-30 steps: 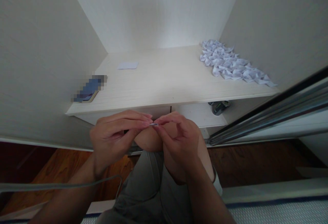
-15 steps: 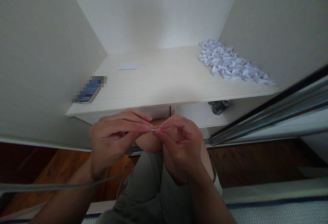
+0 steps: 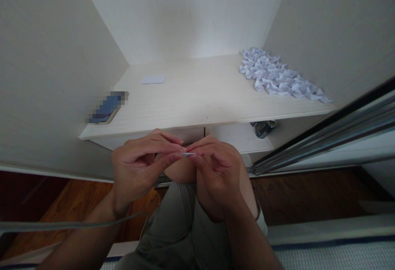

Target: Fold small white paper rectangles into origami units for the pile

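Between the fingertips of both hands is a small folded piece of white paper, seen nearly edge-on above my knees. My left hand pinches its left end with thumb and forefinger. From the other side, my right hand grips the right end the same way. Most of the paper is covered by the fingers, so its folds cannot be made out. On the right of the white shelf lies a pile of folded white paper pieces. A flat stack of white paper rests toward the back left.
A phone, partly pixelated, lies at the shelf's left edge. Dark cans stand in the compartment below. A metal door track runs along the right side. A pale cable crosses by my left forearm.
My left hand has shifted slightly right and its fingertips sit closer to the right hand's. The paper has turned a little, showing more of its white surface.
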The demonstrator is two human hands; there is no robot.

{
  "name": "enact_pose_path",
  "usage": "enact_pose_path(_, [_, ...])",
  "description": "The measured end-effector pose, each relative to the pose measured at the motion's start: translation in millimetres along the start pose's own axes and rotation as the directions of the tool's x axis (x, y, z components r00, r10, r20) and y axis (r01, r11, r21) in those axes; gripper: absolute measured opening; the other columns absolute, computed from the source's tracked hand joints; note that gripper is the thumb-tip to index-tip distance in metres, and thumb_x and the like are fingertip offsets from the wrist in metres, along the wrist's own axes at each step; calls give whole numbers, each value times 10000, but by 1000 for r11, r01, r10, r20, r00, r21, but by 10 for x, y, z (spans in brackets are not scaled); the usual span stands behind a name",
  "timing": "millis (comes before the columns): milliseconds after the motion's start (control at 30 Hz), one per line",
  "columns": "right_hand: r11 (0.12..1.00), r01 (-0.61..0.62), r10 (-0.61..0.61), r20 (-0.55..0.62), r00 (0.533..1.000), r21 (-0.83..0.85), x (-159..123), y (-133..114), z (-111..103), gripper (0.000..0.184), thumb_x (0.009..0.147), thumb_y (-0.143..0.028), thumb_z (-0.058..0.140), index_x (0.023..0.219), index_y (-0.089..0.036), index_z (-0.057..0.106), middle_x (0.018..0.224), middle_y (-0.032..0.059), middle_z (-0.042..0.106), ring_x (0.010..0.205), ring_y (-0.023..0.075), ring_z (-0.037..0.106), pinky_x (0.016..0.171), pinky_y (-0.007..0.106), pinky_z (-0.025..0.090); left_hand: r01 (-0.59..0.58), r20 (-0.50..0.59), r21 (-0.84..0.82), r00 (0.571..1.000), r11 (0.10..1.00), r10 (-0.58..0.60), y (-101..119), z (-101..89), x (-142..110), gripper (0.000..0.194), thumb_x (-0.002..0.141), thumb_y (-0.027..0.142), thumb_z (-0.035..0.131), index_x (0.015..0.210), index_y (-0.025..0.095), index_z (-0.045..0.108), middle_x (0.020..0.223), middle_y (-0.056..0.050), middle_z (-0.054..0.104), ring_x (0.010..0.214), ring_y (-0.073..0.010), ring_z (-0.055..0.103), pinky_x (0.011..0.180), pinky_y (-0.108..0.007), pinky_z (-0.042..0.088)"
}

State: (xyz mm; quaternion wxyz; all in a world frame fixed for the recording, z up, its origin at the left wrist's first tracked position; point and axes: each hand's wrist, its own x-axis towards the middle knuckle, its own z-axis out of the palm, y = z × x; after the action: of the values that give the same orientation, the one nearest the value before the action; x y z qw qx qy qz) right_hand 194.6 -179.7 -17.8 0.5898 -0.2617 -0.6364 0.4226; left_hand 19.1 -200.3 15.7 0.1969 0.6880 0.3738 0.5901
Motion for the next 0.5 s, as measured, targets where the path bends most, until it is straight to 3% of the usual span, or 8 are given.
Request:
enact_pose_path(100, [998,-61,61,-7,998,34,-12,36,11,136,967,-182,698,905,-276,775,938,2,778,909,172,721,840,326,569,106,0,9,994,994,-106,27,19,15,178,822,122,846,921,270,847,838,-27,823,767,-178,735,692,-314,598])
enact_pose_path(200, [980,-193,191,42,981,43,-20,65,33,92,983,-283,681,930,-266,755,969,13,767,918,179,706,846,321,560,217,-85,5,973,976,-216,47,53,19,119,811,143,850,870,246,838,823,-19,815,742,-153,732,686,-269,596])
enact_pose_path(367, [950,-302,305,25,952,-78,-31,47,35,217,965,-357,649,788,-237,682,806,2,704,795,182,646,760,305,519,423,-158,-5,894,906,-418,15,111,-8,105,768,231,893,856,227,837,847,-31,825,749,-171,764,721,-272,631])
enact_pose_path(500, [916,-400,401,43,915,-18,-44,38,55,187,959,-402,629,896,-244,706,889,20,747,828,201,678,770,320,533,496,-151,-90,850,863,-505,-54,139,-25,159,766,298,907,895,234,839,868,-33,828,747,-161,761,716,-253,626])
